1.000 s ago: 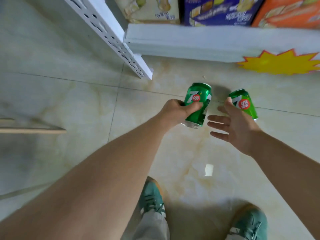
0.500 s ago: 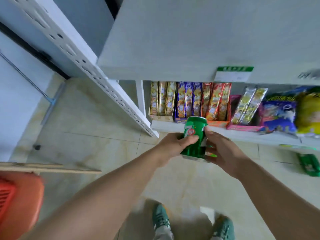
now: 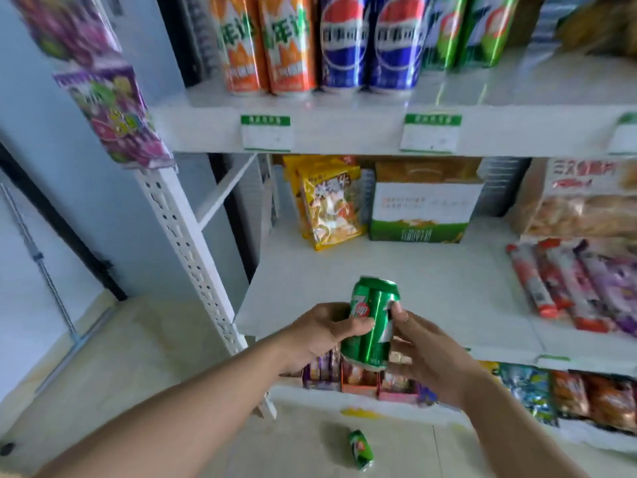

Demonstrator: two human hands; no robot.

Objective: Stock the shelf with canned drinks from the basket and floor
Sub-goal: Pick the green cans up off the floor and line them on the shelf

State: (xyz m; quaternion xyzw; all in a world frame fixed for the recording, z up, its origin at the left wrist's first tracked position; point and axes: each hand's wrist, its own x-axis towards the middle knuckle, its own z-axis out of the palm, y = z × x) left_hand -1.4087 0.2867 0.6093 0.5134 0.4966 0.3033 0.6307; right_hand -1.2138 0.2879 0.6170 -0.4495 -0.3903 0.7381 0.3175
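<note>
Gripping a green can (image 3: 374,322) from both sides before the middle shelf (image 3: 431,270): left hand (image 3: 324,334) wrapped round it, right hand (image 3: 427,353) pinching its right edge (second can (image 3: 361,450) on the near floor (image 3: 293,443)).

The left hand (image 3: 324,334) and right hand (image 3: 427,353) are bare, as are both forearms (image 3: 172,408).

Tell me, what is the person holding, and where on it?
A green soda can, gripped round its middle: the left hand on one side, the right hand on the other.
</note>
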